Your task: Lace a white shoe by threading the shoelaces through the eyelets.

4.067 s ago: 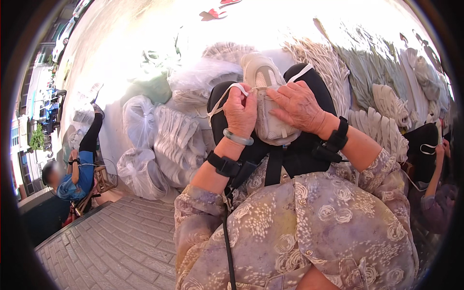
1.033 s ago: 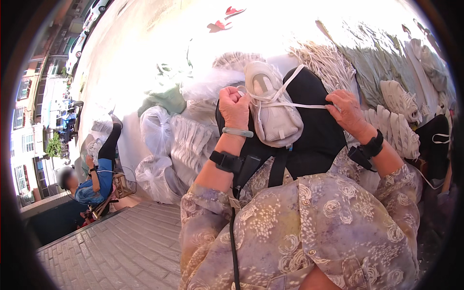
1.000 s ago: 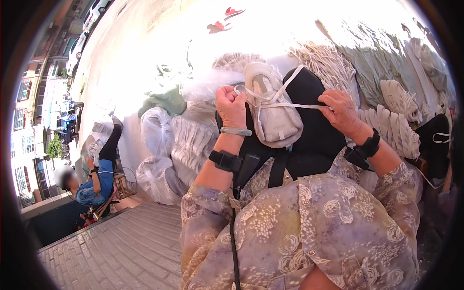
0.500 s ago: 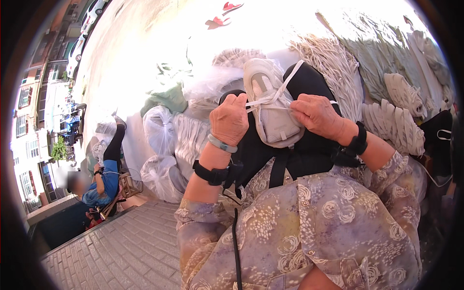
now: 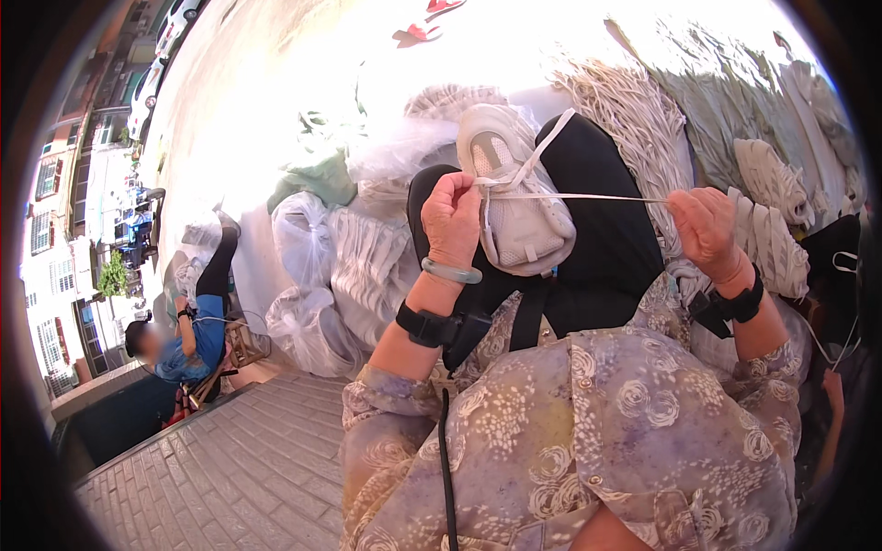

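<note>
On my lap lies a pale sneaker (image 5: 530,225), its ankle opening pointing away from me. A white shoelace (image 5: 588,196) runs taut across its front, stretched to the right. My left hand (image 5: 452,218) is closed in a pinch on the lace at the shoe's left edge. Well out to the right, my right hand (image 5: 706,231) is closed on the lace's other end. Another stretch of lace loops up from the shoe over my dark-clad right knee.
Clear plastic bags (image 5: 308,335) and stacked pale shoe pieces (image 5: 367,257) lie to my left. Bundles of loose laces (image 5: 634,119) and more pale pieces (image 5: 770,234) lie to the right. A seated person in blue (image 5: 204,335) is at the far left. Red shoes (image 5: 423,34) lie ahead.
My right hand has pulled away to the right, drawing the lace straight and taut. My left hand stays near the shoe, slightly further right than before.
</note>
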{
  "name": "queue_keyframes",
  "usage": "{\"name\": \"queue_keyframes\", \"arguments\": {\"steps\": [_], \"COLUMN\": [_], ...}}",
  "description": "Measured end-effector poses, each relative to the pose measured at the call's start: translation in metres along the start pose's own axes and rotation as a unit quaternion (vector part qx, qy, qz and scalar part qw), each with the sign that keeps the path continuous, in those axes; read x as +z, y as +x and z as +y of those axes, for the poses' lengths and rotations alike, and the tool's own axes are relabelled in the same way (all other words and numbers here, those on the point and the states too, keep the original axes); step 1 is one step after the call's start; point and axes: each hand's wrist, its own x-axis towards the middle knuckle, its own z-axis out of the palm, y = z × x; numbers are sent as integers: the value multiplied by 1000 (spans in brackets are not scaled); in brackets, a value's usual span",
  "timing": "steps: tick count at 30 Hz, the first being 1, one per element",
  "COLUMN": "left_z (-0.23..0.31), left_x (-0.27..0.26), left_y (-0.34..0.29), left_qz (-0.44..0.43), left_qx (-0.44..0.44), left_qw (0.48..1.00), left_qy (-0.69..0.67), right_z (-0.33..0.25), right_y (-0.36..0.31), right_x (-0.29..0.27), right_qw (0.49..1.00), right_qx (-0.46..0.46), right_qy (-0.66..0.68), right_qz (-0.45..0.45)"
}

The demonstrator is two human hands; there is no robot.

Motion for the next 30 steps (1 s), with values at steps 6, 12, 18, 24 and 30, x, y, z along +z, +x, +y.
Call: {"name": "queue_keyframes", "arguments": {"steps": [6,12,18,24,30], "left_z": [-26,-19,-4,20,28], "left_x": [-11,-10,3,10,18], "left_y": [-6,-13,-8,7,14], "left_qz": [-31,-28,-38,-116,-182], "left_qx": [57,129,237,325,399], "left_qw": [984,966,896,780,686], "left_qy": [164,224,374,522,581], "right_z": [31,-3,-25,-27,-25], "right_y": [-71,-24,14,11,12], "right_x": [-11,18,59,69,64], "right_qw": [996,945,941,963,957], "right_qx": [79,190,166,107,152], "right_qy": [-21,164,160,109,151], "right_qz": [-32,-208,-248,-221,-197]}}
